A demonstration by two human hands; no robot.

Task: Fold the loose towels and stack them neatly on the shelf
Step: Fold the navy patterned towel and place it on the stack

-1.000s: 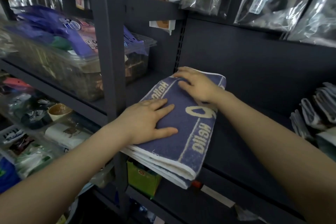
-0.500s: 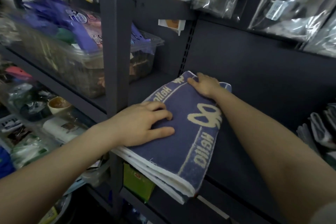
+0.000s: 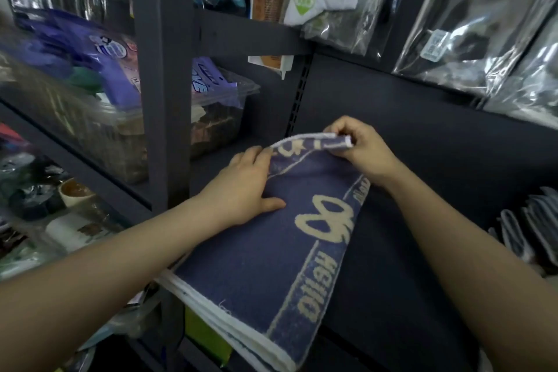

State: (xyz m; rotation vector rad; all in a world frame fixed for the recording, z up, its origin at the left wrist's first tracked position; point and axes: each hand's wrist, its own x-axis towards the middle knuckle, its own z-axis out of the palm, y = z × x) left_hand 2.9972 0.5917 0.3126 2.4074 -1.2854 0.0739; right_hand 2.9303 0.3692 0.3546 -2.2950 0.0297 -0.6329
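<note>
A folded blue towel point(image 3: 256, 266) with cream lettering and a white edge lies on the dark shelf point(image 3: 392, 296), its near end hanging over the shelf's front edge. My right hand point(image 3: 359, 148) pinches the towel's far edge and lifts it off the shelf, curling it back toward me. My left hand point(image 3: 244, 187) rests on the towel's left side, thumb flat on the cloth and fingertips under the lifted far corner.
A dark upright post point(image 3: 163, 84) stands just left of the towel. A clear bin point(image 3: 99, 118) of packets sits on the left shelf. Grey folded towels point(image 3: 531, 235) lie at the right. Bagged goods point(image 3: 471, 24) hang above.
My right hand has gone from lying on the towel's far end to pinching and lifting its far edge. My left hand has slid farther along the left side.
</note>
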